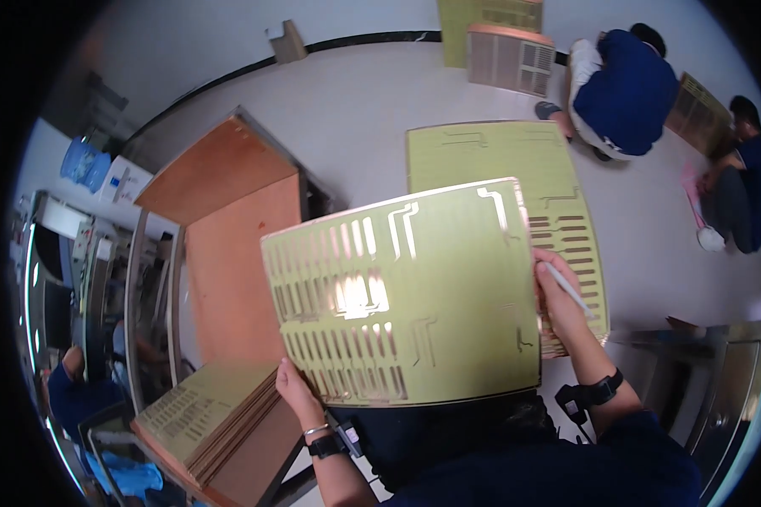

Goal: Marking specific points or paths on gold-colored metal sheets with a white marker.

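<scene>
A large yellow-green circuit board panel (465, 279) with copper-coloured slots and traces is held up in front of me, its surface catching bright glare. My left hand (298, 395) is closed on its lower left edge. At the right edge, my right hand (560, 296) grips the panel and also holds a slim white pen-like stick (569, 289). Behind and beneath the raised panel lies another similar green panel (490, 152), partly covered by it. Whether more panels lie under that one I cannot tell.
A stack of similar panels (211, 401) rests on a wooden-boarded metal-framed cart (237, 262) at left. Two people (624, 93) crouch at the far right near panels leaning on the wall (509, 63). Another person (76, 401) is at lower left. A metal cabinet (723, 414) stands at right.
</scene>
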`<action>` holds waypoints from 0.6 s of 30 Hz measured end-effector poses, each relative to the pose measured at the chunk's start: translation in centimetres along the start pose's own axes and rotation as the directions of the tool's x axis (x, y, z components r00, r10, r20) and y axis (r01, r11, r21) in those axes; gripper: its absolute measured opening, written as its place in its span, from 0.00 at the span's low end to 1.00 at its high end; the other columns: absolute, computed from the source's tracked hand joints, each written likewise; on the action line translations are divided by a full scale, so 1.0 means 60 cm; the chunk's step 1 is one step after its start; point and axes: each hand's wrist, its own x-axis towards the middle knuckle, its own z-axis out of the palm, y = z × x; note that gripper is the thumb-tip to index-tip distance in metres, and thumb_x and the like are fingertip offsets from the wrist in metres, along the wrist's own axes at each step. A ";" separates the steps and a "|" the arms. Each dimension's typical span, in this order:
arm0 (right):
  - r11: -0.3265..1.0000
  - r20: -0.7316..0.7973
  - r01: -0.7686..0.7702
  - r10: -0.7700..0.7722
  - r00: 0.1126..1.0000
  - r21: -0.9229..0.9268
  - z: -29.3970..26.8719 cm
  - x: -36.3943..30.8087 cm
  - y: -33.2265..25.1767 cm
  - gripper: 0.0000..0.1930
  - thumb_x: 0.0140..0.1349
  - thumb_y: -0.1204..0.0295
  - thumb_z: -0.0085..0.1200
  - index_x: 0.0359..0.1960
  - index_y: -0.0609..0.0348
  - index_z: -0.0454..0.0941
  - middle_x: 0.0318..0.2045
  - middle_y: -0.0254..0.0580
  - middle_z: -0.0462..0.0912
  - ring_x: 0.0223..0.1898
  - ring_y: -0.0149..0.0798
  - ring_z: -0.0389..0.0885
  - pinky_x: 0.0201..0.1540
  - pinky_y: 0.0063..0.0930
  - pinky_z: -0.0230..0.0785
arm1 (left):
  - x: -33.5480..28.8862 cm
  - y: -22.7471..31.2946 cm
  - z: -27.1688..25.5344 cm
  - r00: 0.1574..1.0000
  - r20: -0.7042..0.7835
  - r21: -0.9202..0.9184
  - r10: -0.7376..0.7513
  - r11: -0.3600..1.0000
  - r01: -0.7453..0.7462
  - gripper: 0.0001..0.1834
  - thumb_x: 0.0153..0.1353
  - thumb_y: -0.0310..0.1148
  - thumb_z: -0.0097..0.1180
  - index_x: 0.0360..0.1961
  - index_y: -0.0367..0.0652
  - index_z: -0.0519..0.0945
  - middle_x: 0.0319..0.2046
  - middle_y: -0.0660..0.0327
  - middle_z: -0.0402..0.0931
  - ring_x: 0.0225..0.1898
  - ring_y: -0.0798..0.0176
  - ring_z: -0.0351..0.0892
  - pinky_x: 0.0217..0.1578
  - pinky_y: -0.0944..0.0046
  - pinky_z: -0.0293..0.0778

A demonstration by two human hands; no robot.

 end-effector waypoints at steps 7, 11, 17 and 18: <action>0.960 0.073 -0.030 0.009 0.997 0.279 -0.013 0.006 0.007 0.14 0.70 0.69 0.42 0.53 0.61 0.70 0.30 0.27 0.75 0.26 0.18 0.66 0.25 0.11 0.58 | 0.018 -0.015 -0.021 0.997 0.063 -0.171 -0.043 0.984 0.053 0.14 0.69 0.36 0.47 0.30 0.40 0.79 0.29 0.66 0.79 0.29 0.74 0.75 0.32 0.72 0.71; 0.876 0.205 -0.142 0.051 0.977 0.462 -0.023 0.011 0.003 0.17 0.70 0.67 0.42 0.56 0.63 0.66 0.49 0.41 0.77 0.48 0.32 0.77 0.50 0.24 0.71 | 0.016 0.015 0.002 0.997 0.044 -0.165 -0.061 0.984 0.067 0.15 0.69 0.37 0.46 0.33 0.38 0.79 0.31 0.65 0.80 0.31 0.73 0.76 0.34 0.71 0.72; 0.824 0.076 -0.161 0.144 0.987 0.544 -0.043 0.034 -0.031 0.17 0.69 0.64 0.45 0.56 0.58 0.67 0.48 0.40 0.77 0.47 0.35 0.78 0.51 0.29 0.72 | 0.054 0.098 -0.053 0.827 0.562 -0.334 -0.034 0.905 0.264 0.30 0.70 0.48 0.40 0.58 0.29 0.67 0.51 0.52 0.75 0.50 0.60 0.76 0.50 0.61 0.72; 0.830 0.058 -0.138 0.126 0.990 0.541 -0.042 0.038 -0.031 0.17 0.69 0.64 0.45 0.56 0.58 0.67 0.48 0.40 0.77 0.47 0.35 0.78 0.51 0.29 0.72 | 0.040 0.134 -0.012 0.853 0.521 -0.489 0.033 0.830 0.267 0.32 0.69 0.50 0.40 0.60 0.29 0.65 0.54 0.48 0.71 0.54 0.55 0.73 0.54 0.57 0.70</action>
